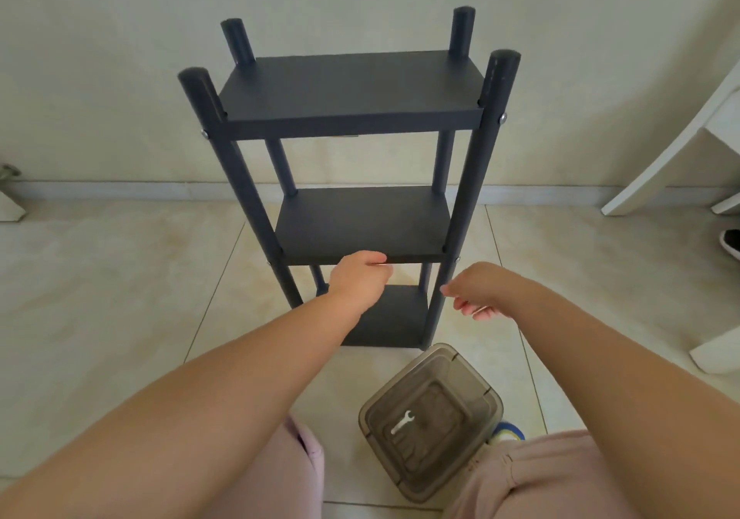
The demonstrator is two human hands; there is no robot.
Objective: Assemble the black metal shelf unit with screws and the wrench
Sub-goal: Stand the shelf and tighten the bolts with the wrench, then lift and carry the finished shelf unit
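Steadying the upright shelf unit [352, 182]

Left hand [358, 278] is gripping the middle shelf's [360, 226] front edge, bracing it; right hand [476, 292] is hanging loosely curled, holding nothing.

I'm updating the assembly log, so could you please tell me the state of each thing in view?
Shelf unit: upright on the floor, three shelves fitted, screws showing at the front posts.
Left hand: grips the middle shelf's front edge.
Right hand: loosely curled, holding nothing, beside the right front post.
Wrench: lying in the container.
Container: open, on the floor.
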